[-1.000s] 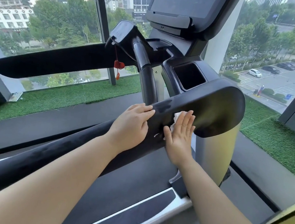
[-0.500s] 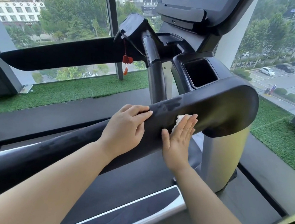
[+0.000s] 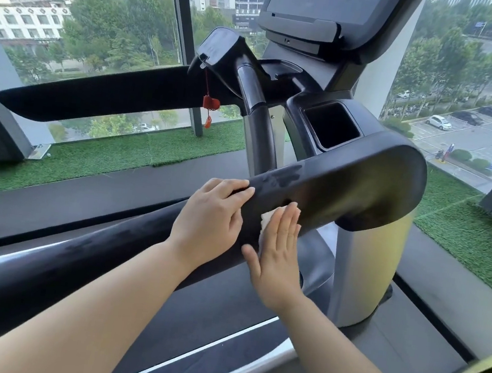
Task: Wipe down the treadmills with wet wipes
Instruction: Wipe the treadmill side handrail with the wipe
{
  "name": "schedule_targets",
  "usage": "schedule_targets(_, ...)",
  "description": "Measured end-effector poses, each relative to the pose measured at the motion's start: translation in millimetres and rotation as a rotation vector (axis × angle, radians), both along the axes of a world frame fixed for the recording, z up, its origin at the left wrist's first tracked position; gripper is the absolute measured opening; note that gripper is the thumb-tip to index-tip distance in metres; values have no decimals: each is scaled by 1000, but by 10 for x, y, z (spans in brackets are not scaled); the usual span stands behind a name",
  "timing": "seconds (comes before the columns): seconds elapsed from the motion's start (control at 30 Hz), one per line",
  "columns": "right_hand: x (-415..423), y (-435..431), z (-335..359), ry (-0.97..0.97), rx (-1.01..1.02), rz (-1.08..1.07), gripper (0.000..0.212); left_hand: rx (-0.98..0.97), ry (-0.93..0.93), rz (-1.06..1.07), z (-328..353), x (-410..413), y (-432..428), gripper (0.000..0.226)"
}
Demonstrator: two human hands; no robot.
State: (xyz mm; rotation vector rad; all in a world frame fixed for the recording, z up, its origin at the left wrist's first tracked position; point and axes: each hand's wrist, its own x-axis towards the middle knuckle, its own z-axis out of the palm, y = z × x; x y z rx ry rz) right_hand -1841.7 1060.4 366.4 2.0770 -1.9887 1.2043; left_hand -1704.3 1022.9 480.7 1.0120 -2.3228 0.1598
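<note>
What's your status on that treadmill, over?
Right hand flat, pressing wet wipe on handrail. Left hand resting atop handrail. Nothing blocking the wipe.

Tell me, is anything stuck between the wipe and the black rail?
Nothing visible. The right hand presses the wipe flat against the side of the rail, so they touch. The left hand rests on top of the rail just beside it, not under the wipe.

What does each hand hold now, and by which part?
Nothing is gripped. The right hand presses the wipe flat against the rail; the left hand rests on its top.
</note>
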Motion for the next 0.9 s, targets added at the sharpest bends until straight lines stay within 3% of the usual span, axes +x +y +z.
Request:
schedule_targets(0.1,-248,-52,-49,106,-42,-19,73,-15,3,-12,1,6,-6,43)
schedule_targets(0.23,-154,-82,138,-210,81,-103,84,-14,16,-10,-6,-4,-13,44)
schedule_targets(0.43,-44,14,-82,79,3,-21,73,-23,3,-3,-8,4,-14,44)
schedule_targets(0.63,17,-44,125,-345,93,-98,85,-27,16,-8,-13,3,-15,44)
schedule_targets(0.8,196,64,-96,-83,-14,24,75,-31,16,-13,-5,-2,-19,44)
schedule_targets(0.9,47,-12,-58,-169,-9,-34,77,-22,3,-9,5,5,-7,44)
